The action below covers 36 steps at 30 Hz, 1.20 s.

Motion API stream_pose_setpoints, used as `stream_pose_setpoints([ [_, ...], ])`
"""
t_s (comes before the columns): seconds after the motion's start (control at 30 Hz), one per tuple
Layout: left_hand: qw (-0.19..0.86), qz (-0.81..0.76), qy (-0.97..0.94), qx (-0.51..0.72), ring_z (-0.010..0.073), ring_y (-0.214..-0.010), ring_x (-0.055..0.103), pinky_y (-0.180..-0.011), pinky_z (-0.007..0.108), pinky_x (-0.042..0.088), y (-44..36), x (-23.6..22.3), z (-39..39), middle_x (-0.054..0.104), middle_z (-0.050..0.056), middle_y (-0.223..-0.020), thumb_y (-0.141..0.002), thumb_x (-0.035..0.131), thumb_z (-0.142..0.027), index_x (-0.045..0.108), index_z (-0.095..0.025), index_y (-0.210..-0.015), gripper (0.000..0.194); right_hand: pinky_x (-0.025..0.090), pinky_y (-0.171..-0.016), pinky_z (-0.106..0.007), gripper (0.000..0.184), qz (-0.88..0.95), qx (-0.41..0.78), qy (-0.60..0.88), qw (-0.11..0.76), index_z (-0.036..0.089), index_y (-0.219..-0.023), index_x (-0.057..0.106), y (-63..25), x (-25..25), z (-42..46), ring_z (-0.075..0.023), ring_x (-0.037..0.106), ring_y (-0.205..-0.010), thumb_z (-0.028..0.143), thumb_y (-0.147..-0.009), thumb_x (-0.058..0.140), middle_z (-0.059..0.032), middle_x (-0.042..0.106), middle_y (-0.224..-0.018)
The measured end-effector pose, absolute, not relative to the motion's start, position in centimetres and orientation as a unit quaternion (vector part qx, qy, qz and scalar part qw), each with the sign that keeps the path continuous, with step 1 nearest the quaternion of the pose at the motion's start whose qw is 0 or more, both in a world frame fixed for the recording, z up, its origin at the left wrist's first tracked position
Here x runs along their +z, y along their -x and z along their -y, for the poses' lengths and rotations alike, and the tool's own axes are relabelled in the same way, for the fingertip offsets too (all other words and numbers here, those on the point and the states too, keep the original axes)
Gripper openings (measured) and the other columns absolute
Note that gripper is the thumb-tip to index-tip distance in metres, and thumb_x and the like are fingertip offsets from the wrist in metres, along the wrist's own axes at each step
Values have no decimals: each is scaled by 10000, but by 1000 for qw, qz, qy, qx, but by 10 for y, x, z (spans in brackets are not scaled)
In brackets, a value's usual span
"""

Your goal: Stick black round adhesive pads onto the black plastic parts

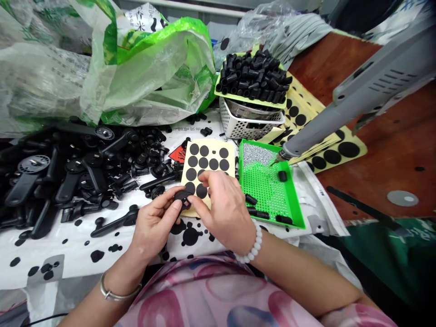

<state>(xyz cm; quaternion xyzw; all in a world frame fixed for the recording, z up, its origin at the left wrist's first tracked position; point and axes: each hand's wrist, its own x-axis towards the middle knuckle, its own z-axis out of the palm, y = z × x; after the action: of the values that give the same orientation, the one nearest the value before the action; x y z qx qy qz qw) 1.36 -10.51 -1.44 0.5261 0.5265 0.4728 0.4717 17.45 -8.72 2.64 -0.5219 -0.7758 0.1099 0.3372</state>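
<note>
Okay, left hand [155, 225]: I have it clamped on a round black part [183, 198], pinched between thumb and fingers.

Right hand [221, 211]: its thumb presses the part's edge, so both hands are together on it; the other fingers arch over a yellow sheet of black round pads [218, 147].

Part's place: just in front of the sheet's lower corner, above a white cover [68, 268] spotted with black.

Wrists: a silver bangle [119, 290] on the left, a white bead bracelet [250, 245] on the right.

Right of the sheet: a green tray [293, 200] holds silver granules [254, 154] and short black cylinders [282, 175]; a grey electric tool's [354, 109] metal tip sits over its corner.

Behind: a white plastic basket [238, 125] carries a green lid [221, 93] heaped with more cylinders.

Left: a pile of black handled plastic parts [68, 177] lies below crumpled plastic bags [153, 77].

Far right: a brown wooden desk [357, 172] carries further yellow sheets [334, 150].
</note>
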Motion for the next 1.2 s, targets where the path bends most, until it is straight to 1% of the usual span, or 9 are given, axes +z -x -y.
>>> stream_pose_setpoints([
  [0.07, 469, -513, -537, 477, 90, -597, 599, -576, 189, 529, -14, -13, 106, 717, 15, -851, -836, 622, -331, 669, -183, -1123, 326, 443, -709, -332, 237, 754, 235, 507, 345, 145, -998, 555, -176, 27, 84, -176, 567, -762, 248, -799, 632, -55, 619, -862],
  [0.2, 452, -507, -543, 494, 103, -604, 625, -568, 208, 551, -14, -9, 107, 726, 40, -928, -844, 606, -341, 683, -169, -1087, 308, 416, -533, -230, 132, 649, 494, 457, 355, 186, -837, 547, -175, 25, 80, -101, 506, -571, 299, -809, 611, 40, 535, -637],
  [0.3, 432, -523, -549, 489, 85, -504, 576, -495, 191, 521, -14, -8, 105, 714, 23, -792, -842, 601, -380, 701, -150, -1025, 310, 437, -553, -225, 85, 614, 542, 431, 378, 184, -788, 539, -172, 23, 80, -91, 507, -586, 255, -820, 574, 38, 531, -649],
  [0.47, 374, -553, -578, 470, 101, -511, 584, -505, 202, 513, -9, -8, 108, 692, 6, -709, -860, 574, -390, 689, -152, -1031, 315, 484, -612, -250, 89, 631, 567, 389, 358, 177, -917, 546, -168, 20, 83, -102, 542, -651, 181, -847, 491, 14, 555, -739],
  [0.6, 253, -576, -639, 442, 121, -601, 629, -571, 217, 511, 12, -6, 120, 716, 19, -823, -895, 515, -357, 662, -182, -1074, 291, 495, -741, -296, 230, 732, 493, 336, 329, 159, -1047, 546, -169, 21, 84, -124, 583, -766, 114, -824, 510, -31, 606, -884],
  [0.67, 115, -617, -666, 404, 137, -639, 643, -613, 235, 500, 32, -7, 125, 719, 33, -877, -884, 528, -356, 643, -191, -1120, 310, 474, -799, -338, 288, 787, 406, 341, 315, 142, -1091, 551, -176, 20, 81, -147, 587, -812, 107, -805, 547, -59, 617, -956],
  [0.8, -160, -643, -707, 246, 235, -731, 659, -719, 338, 505, 73, -17, 124, 720, 83, -863, -832, 599, -386, 626, -165, -1163, 399, 440, -806, -372, 187, 806, 248, 443, 304, 124, -1010, 605, -195, 12, 71, -191, 581, -850, 150, -832, 555, -89, 634, -966],
  [1.03, -178, -621, -729, 228, 374, -1021, 613, -968, 601, 384, 81, -23, 115, 616, 186, -1205, -749, 697, -342, 510, -190, -1305, 606, 383, -870, -389, 196, 833, 76, 499, 229, 147, -950, 680, -210, -8, 71, -205, 575, -879, 154, -891, 493, -82, 664, -939],
  [1.2, -66, -516, -801, 296, 335, -1096, 569, -986, 517, 409, 29, -9, 110, 611, 181, -1193, -773, 670, -238, 506, -142, -1282, 543, 362, -866, -386, 196, 837, 23, 507, 205, 158, -885, 708, -227, 4, 76, -198, 553, -827, 143, -879, 512, -62, 667, -875],
])
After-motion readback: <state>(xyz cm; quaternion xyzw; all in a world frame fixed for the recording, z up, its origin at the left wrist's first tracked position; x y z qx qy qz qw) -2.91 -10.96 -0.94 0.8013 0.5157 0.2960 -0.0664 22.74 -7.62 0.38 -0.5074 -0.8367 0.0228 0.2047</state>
